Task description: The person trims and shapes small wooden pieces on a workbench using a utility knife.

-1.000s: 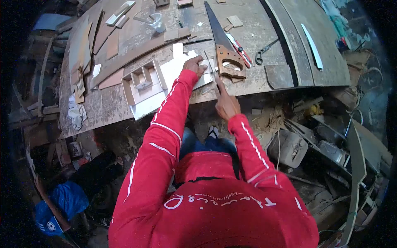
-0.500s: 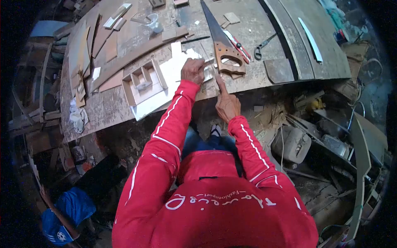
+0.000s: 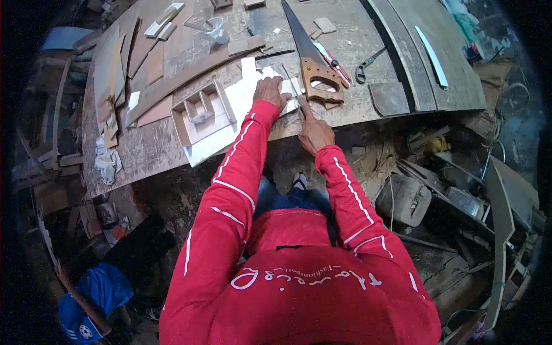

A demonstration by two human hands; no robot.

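My left hand [image 3: 268, 92] rests on a white sheet [image 3: 238, 95], fingers apart and bent over it, the thumb toward the right. My right hand [image 3: 316, 135] is at the table's front edge, its index finger stretched forward to the small pale pieces [image 3: 291, 107] between the hands; its other fingers are curled and partly hidden. To the left, a small open box [image 3: 204, 115] with thin dividers sits on the sheet. A handsaw [image 3: 322, 81] with a wooden handle lies just beyond my right fingertip.
Scissors [image 3: 367, 66] and a red utility knife [image 3: 335, 66] lie right of the saw. A plastic cup [image 3: 216, 31] stands behind a long wooden strip [image 3: 195, 77]. Left are wood offcuts [image 3: 155, 63] and a white rag [image 3: 107, 163]. Someone in blue [image 3: 95, 296] is at the lower left.
My left hand has opened from a pinch and lowered onto the white sheet. My right hand has shifted slightly up, its index finger less extended. The view has moved a little.
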